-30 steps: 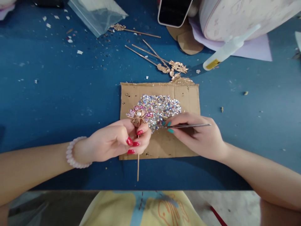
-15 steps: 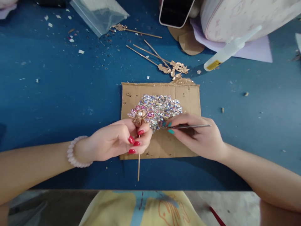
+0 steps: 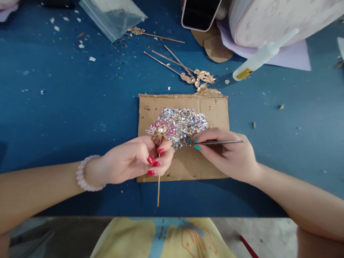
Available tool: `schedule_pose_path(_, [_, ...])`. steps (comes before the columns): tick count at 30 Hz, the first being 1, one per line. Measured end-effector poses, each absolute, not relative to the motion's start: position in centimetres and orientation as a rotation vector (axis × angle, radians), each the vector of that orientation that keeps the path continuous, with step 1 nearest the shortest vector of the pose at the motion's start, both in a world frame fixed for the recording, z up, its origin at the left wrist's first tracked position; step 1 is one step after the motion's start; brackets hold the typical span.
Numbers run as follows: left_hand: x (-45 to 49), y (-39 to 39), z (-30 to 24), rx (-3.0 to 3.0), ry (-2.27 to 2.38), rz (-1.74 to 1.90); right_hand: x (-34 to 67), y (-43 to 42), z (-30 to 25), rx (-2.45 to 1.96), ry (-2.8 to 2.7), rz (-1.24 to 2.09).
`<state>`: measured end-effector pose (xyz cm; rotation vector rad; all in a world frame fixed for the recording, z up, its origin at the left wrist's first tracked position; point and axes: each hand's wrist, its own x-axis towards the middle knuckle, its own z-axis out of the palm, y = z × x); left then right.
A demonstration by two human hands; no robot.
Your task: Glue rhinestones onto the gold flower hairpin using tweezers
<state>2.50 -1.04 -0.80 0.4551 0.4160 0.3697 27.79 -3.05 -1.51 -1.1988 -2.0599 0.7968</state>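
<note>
My left hand (image 3: 134, 161) is closed round a gold hairpin (image 3: 158, 134), its flower head with a pearl pointing up and its stem hanging down past my fingers. My right hand (image 3: 228, 154) pinches metal tweezers (image 3: 220, 142), whose tips point left into a heap of small shiny rhinestones (image 3: 181, 123). The heap lies on a piece of brown cardboard (image 3: 212, 107) on the blue table. The two hands are close together over the cardboard's lower half.
Behind the cardboard lie several more gold hairpins (image 3: 188, 73). A white glue bottle (image 3: 262, 55), a phone (image 3: 200, 14), a pale round box (image 3: 274, 18) and a clear plastic bag (image 3: 113, 16) sit along the far edge. Small scraps litter the table at far left.
The tweezers' rear end has lifted slightly and my right hand has shifted a little; the left hand and hairpin have stayed almost still.
</note>
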Motion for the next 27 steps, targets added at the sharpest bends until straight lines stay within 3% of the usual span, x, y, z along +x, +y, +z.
schedule_pose_path(27, [2.57, -1.14, -0.89, 0.448, 0.433, 0.38, 28.11, -2.84, -2.02, -1.309, -1.961, 0.722])
